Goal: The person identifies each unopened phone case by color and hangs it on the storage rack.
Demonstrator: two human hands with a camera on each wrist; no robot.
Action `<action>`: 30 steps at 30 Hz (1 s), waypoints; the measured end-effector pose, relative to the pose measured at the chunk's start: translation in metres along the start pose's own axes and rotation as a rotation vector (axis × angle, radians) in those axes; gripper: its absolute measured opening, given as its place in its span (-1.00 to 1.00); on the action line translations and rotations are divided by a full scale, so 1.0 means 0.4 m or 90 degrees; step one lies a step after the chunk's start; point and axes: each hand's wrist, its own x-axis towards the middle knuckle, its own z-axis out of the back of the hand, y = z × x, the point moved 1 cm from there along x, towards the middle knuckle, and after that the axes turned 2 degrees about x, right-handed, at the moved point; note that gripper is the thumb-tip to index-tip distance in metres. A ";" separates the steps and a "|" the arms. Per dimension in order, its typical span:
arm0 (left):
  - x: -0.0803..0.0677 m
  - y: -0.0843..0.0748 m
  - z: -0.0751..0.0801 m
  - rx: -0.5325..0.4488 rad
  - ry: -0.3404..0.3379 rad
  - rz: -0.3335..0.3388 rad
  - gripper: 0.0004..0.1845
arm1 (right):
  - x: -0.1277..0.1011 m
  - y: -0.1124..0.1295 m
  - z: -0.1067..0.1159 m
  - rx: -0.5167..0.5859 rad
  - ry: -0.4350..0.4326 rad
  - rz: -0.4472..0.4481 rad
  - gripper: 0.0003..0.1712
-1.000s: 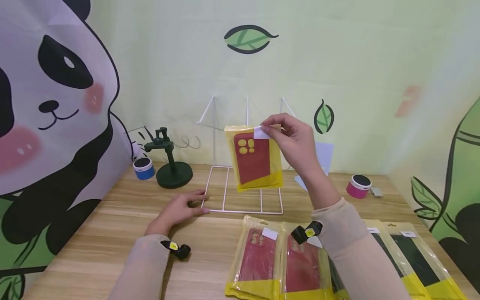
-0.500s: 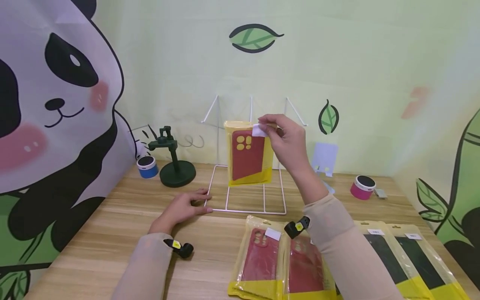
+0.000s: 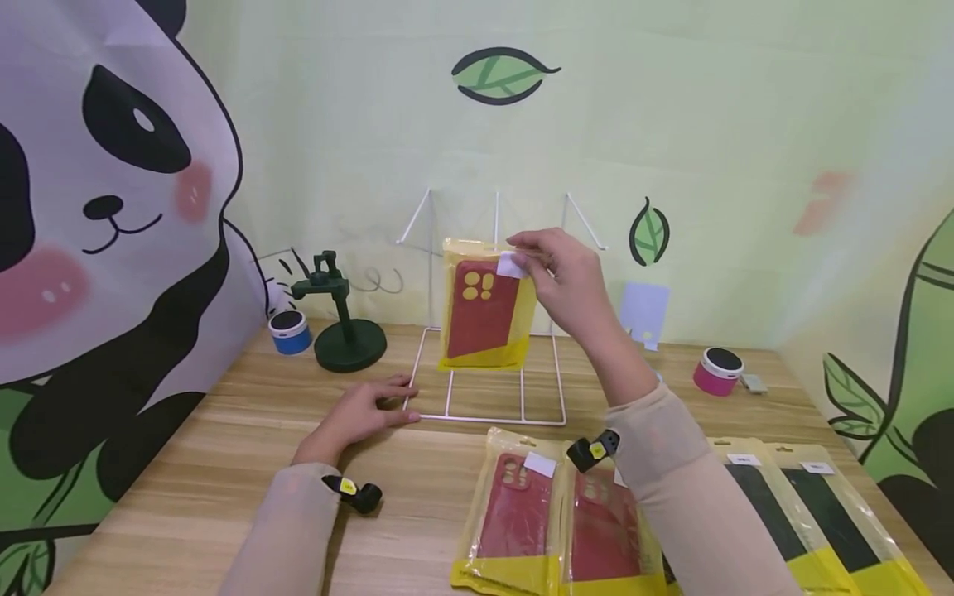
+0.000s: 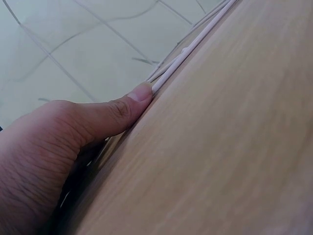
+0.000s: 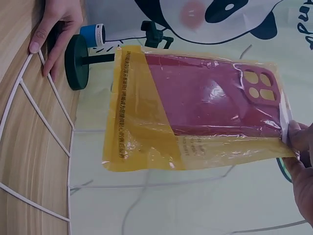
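Note:
A red phone case in a clear and yellow pouch [image 3: 484,310] hangs upright above the white wire rack [image 3: 484,420]. My right hand [image 3: 562,273] pinches its top right corner at a white label, between thumb and fingers. In the right wrist view the pouch [image 5: 195,110] shows its camera cutouts close to the pinching fingertips. The rack's middle prong [image 3: 496,217] lies behind the pouch's top edge in the head view. At the rack's front left corner rests my left hand [image 3: 363,414], fingers stretched out, its thumb [image 4: 124,110] against the wire.
Two more pouches with red cases [image 3: 514,505] [image 3: 607,530] lie in front of the rack. Pouches with dark cases [image 3: 831,505] lie at right, partly under my right sleeve. A green stand [image 3: 350,343], a blue speaker [image 3: 289,333] and a pink speaker [image 3: 717,372] stand farther back.
My right hand has carried the pouched phone case left, in front of the rack's middle prong, and turned it slightly. The left hand stays at the rack's corner.

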 end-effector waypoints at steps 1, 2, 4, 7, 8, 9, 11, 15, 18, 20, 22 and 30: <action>-0.001 -0.001 0.000 -0.001 0.000 0.000 -0.38 | -0.001 0.001 0.001 0.004 0.009 -0.013 -0.77; -0.001 -0.001 0.000 -0.001 0.001 0.000 -0.38 | -0.002 0.002 0.003 0.005 0.017 -0.025 -0.77; -0.002 0.000 -0.001 0.000 0.000 0.002 -0.38 | -0.005 0.004 0.006 0.014 0.034 -0.050 -0.76; -0.002 0.002 -0.005 0.002 -0.001 0.001 -0.38 | -0.013 0.005 0.014 0.036 0.037 -0.086 -0.75; -0.001 0.002 -0.007 0.001 0.000 0.003 -0.38 | -0.017 0.005 0.017 0.045 0.035 -0.096 -0.74; 0.000 0.002 -0.009 0.002 0.002 0.004 -0.38 | -0.022 0.005 0.020 0.056 0.032 -0.106 -0.74; 0.003 0.003 -0.011 0.004 0.005 0.003 -0.38 | -0.031 0.006 0.026 0.073 0.022 -0.122 -0.73; 0.006 0.000 -0.010 0.001 0.009 0.003 -0.37 | -0.038 0.007 0.027 0.083 0.015 -0.112 -0.72; 0.005 -0.001 -0.005 -0.004 0.008 0.006 -0.37 | -0.032 0.007 0.018 0.065 0.007 -0.075 -0.71; 0.004 -0.001 -0.001 -0.005 0.007 0.010 -0.37 | -0.026 0.007 0.012 0.043 -0.003 -0.059 -0.72; 0.004 0.002 0.000 -0.002 0.006 0.009 -0.37 | -0.020 0.001 0.004 0.023 -0.011 -0.054 -0.74; 0.003 0.006 -0.001 0.001 0.003 0.007 -0.37 | 0.008 -0.025 -0.026 -0.038 -0.017 -0.058 -0.73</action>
